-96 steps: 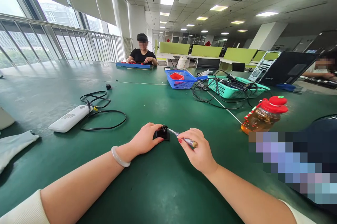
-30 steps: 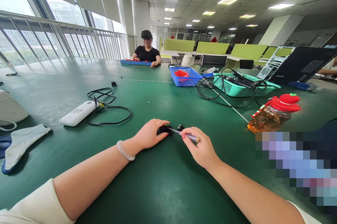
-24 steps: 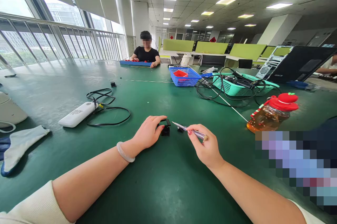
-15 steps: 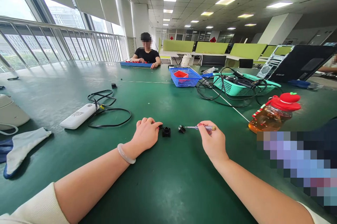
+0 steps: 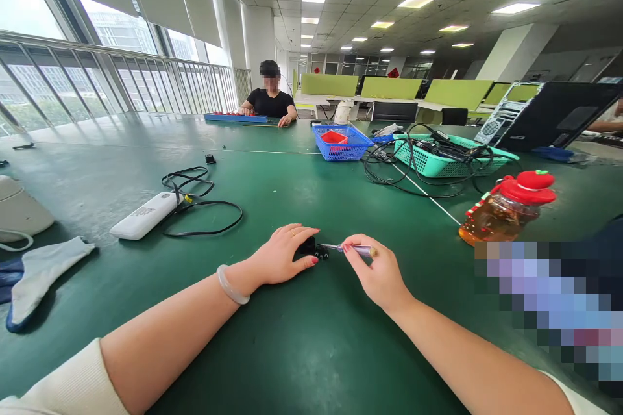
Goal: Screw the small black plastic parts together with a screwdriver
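My right hand pinches a thin screwdriver by its clear purplish handle, the shaft pointing left. At the shaft's tip sits a small black part with shiny bits. My left hand, a pale bangle on its wrist, has thumb and forefinger on either side of a black square block, partly hidden by the fingers. The small part is close against the block's right side; whether it is inside the block I cannot tell. All of this is on the green tabletop.
A white power bank with a black cord lies left, near a glove. A red-lidded bottle stands right. Behind are a blue basket, a teal basket with cables, and a person with a blue tray.
My right hand moved left with the screwdriver, and the small part came up to the block. My left fingers came around the block. The person's blue tray slid left.
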`<state>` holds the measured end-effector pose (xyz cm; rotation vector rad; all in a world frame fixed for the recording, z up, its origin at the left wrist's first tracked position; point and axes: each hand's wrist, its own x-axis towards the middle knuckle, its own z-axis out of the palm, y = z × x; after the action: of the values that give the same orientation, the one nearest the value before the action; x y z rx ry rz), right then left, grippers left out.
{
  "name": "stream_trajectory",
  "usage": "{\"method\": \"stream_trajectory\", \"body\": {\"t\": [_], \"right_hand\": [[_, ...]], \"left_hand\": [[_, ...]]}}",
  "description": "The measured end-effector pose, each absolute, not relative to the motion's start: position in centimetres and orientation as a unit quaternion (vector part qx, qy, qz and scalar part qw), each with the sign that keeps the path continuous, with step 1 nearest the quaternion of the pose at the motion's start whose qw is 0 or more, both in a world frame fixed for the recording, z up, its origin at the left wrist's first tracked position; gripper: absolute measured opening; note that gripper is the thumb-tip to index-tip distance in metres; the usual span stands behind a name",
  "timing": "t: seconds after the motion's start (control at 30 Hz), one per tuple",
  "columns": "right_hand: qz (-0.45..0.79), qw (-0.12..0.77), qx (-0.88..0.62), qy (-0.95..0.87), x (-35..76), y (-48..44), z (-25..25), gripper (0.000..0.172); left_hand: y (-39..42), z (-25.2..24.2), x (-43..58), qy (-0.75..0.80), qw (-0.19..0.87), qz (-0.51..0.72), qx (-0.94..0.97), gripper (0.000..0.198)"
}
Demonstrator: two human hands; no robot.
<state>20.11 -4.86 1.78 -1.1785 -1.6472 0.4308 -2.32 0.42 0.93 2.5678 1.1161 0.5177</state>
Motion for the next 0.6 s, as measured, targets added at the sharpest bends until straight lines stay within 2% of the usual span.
{"method": "stream_trajectory", "body": {"t": [0.1,0.27,0.43,0.6], "right_hand": [[0.153,0.545,-0.509,-0.648,20.5,-4.8,1.7,0.023],[0.127,0.580,-0.531,-0.604,20.9,-4.5,1.4,0.022],[0.097,0.574,-0.504,-0.638,20.6,-4.4,1.3,0.020],[0.069,0.571,-0.493,-0.653,20.5,-4.4,1.3,0.018]], "left_hand": [[0.5,1.2,-2.4,0.364,0.149,0.160,0.905,0.060],[0.4,1.7,-2.3,0.346,0.164,0.163,0.909,0.046],[-0.9,1.5,-1.1,0.387,0.124,0.154,0.901,0.057],[-2.1,1.4,0.2,0.402,0.118,0.146,0.896,0.032]]}}
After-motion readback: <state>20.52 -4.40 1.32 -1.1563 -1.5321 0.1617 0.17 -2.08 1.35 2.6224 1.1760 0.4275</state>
